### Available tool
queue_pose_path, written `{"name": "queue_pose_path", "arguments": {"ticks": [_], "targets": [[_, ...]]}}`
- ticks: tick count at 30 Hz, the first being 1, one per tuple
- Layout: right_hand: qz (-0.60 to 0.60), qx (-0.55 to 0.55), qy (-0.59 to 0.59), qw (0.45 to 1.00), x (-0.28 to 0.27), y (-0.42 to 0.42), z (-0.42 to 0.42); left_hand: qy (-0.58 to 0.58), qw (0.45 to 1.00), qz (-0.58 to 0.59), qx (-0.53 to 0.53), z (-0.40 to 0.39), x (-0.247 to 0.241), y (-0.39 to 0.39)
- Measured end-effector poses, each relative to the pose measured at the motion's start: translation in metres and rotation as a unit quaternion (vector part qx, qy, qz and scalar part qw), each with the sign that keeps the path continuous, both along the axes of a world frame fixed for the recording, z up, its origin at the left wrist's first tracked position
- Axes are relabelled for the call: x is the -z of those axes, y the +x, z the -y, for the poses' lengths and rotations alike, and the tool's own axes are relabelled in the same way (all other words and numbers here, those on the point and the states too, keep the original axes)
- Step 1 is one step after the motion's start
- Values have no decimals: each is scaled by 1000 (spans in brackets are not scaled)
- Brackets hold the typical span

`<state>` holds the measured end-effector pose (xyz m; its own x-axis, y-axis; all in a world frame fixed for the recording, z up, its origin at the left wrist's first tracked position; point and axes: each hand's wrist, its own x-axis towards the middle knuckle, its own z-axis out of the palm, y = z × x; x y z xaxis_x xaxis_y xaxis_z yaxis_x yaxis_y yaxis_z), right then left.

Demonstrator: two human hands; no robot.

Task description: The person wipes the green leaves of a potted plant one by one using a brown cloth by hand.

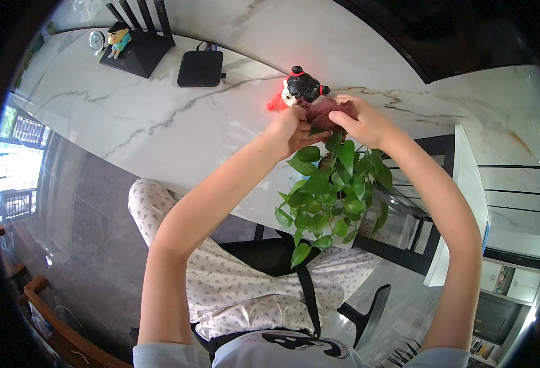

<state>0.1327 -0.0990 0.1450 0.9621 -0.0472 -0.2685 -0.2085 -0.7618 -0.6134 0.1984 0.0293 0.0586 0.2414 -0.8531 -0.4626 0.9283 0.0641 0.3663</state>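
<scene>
A crumpled reddish-brown cloth (327, 112) is bunched between my two hands above the marble-patterned tabletop. My right hand (364, 119) grips its right side, thumb on top. My left hand (293, 129) holds the left side, with fingers curled below the cloth. Directly behind the cloth is a doll figurine (301, 86) with black hair buns and red ties; its lower part is largely hidden, and I cannot tell whether a hand touches it. Just below my hands, a leafy green trailing plant (330, 188) spreads over the table's near edge; its container is mostly covered by leaves.
A black router (136, 53) with upright antennas stands at the far left, with a small cartoon figure (119, 39) and a round silver object (97, 41) by it. A flat black box (201, 69) with cables lies nearer. A dark screen (458, 32) overhangs the upper right.
</scene>
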Motion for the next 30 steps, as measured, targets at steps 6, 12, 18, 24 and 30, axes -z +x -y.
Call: {"name": "queue_pose_path", "arguments": {"ticks": [6, 12, 18, 24, 30], "targets": [[3, -6, 80, 997, 3, 0, -6, -32, 994, -96, -51, -3, -12, 4], [-18, -22, 76, 997, -8, 4, -15, -59, 990, -108, -69, -7, -5, 4], [47, 160, 114, 979, -16, 22, 30, -125, 991, -53, -18, -7, 45, -3], [86, 130, 121, 980, -25, 35, 20, -63, 982, 128, 126, 11, 45, -19], [2, -27, 71, 997, -19, 43, -2, 79, 959, 257, 86, 29, 40, -24]]}}
